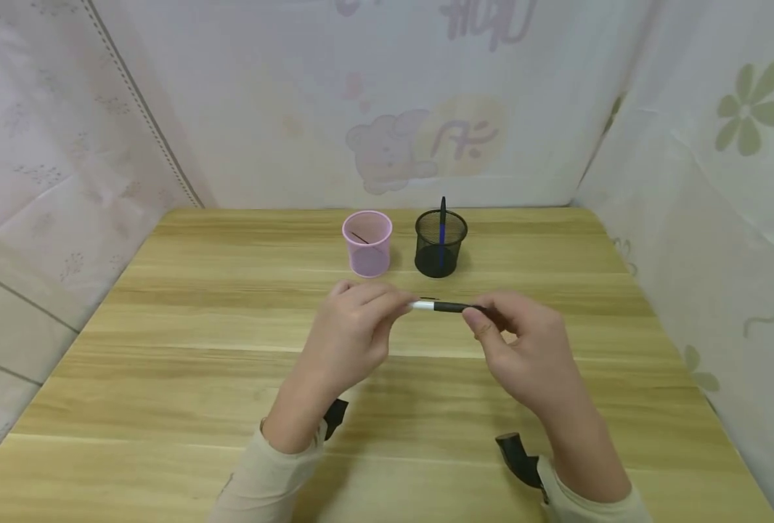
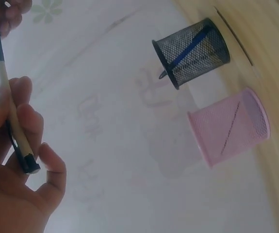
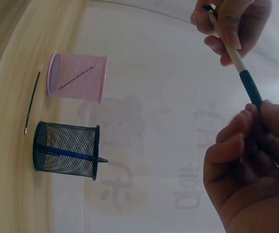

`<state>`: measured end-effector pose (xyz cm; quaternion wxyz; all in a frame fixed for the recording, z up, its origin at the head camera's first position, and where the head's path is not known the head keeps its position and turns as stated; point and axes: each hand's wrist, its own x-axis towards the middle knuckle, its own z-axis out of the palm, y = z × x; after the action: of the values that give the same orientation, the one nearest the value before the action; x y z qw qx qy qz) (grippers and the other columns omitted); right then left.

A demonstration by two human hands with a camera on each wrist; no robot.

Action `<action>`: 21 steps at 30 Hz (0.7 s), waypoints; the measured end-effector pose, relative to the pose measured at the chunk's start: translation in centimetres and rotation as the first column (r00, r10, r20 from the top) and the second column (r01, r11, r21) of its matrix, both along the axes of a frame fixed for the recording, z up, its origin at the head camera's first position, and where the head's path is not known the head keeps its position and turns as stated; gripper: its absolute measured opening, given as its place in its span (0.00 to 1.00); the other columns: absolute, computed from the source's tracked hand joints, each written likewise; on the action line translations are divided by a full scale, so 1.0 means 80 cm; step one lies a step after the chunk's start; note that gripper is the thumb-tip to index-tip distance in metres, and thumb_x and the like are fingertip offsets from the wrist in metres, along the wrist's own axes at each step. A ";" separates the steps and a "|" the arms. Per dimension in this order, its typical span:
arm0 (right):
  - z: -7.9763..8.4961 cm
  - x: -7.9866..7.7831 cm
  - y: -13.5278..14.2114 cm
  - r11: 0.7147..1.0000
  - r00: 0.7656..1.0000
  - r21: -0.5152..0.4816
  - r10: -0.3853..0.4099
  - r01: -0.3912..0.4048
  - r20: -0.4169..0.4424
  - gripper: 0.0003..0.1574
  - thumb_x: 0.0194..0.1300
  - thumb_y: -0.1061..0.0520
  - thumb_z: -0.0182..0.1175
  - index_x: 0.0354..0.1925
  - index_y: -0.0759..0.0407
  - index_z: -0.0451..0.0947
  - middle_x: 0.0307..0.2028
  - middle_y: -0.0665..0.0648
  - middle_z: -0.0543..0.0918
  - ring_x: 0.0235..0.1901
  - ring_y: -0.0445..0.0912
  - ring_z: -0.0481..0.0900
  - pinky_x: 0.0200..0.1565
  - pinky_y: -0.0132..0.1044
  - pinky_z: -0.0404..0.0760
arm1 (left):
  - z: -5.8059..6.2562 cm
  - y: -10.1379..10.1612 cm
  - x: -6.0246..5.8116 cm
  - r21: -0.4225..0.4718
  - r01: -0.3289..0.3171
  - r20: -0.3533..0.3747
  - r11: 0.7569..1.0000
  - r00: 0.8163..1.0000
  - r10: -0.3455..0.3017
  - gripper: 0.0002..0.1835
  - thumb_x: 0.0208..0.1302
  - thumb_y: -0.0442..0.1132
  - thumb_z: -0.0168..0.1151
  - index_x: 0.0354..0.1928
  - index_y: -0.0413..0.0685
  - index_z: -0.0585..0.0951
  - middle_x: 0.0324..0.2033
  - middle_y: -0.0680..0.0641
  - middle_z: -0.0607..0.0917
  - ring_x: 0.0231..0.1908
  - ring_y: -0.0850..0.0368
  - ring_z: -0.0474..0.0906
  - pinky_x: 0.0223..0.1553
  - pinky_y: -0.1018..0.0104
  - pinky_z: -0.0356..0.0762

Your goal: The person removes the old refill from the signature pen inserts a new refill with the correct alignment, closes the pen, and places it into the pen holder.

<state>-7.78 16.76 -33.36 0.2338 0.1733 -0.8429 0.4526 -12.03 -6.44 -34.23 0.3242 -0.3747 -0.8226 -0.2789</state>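
A pen [image 1: 449,307] with a white barrel and a dark grip section is held level above the table between both hands. My left hand [image 1: 357,327] pinches the white barrel, its dark clip end showing in the left wrist view. At the other end, my right hand [image 1: 527,341] pinches the dark section between thumb and fingers, which hide the tip. A thin pen refill [image 3: 34,99] lies on the table beyond the hands, in front of the two mesh cups.
The pink mesh cup [image 1: 369,261] at the back holds a thin dark refill [image 2: 230,127]. To its right stands a black mesh cup [image 1: 426,258] with a blue pen [image 1: 442,234] upright in it. The wooden table [image 1: 184,305] meets patterned cloth walls at the back and sides.
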 end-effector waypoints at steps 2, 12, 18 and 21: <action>-0.001 0.000 0.001 1.000 0.999 0.002 0.003 -0.003 0.039 0.18 0.72 0.67 0.66 0.24 0.56 0.80 0.20 0.46 0.76 0.20 0.34 0.69 0.26 0.25 0.71 | 0.000 0.001 0.000 0.002 0.002 -0.027 1.000 1.000 -0.002 0.05 0.67 0.34 0.73 0.43 0.49 0.93 0.35 0.54 0.93 0.38 0.60 0.90 0.38 0.61 0.76; -0.003 -0.008 -0.002 0.996 0.998 -0.085 0.033 -0.027 0.059 0.04 0.68 0.68 0.70 0.41 0.63 0.88 0.30 0.54 0.88 0.25 0.33 0.81 0.29 0.24 0.80 | 0.003 -0.004 -0.003 0.036 -0.006 -0.054 0.999 0.999 0.008 0.06 0.65 0.34 0.74 0.42 0.48 0.93 0.35 0.53 0.94 0.38 0.59 0.91 0.41 0.59 0.77; -0.007 -0.015 -0.005 1.000 0.974 -0.025 0.009 -0.015 -0.226 0.17 0.59 0.75 0.71 0.23 0.58 0.82 0.18 0.49 0.78 0.21 0.30 0.68 0.26 0.21 0.68 | 0.005 -0.004 -0.004 0.052 0.006 -0.080 0.999 0.997 -0.001 0.05 0.64 0.35 0.75 0.41 0.47 0.93 0.34 0.53 0.94 0.35 0.60 0.90 0.40 0.59 0.77; -0.012 -0.013 -0.005 0.998 0.984 -0.047 0.031 -0.040 -0.177 0.24 0.64 0.75 0.66 0.19 0.53 0.76 0.14 0.46 0.69 0.16 0.31 0.60 0.19 0.26 0.59 | 0.002 -0.005 -0.003 0.045 0.014 -0.077 0.999 0.997 -0.011 0.05 0.64 0.36 0.76 0.41 0.47 0.93 0.35 0.53 0.94 0.36 0.60 0.90 0.40 0.59 0.76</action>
<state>-8.78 16.33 -34.32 0.3036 0.2216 -0.8040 0.4608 -12.24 -6.86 -34.04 0.3623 -0.3828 -0.8006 -0.2850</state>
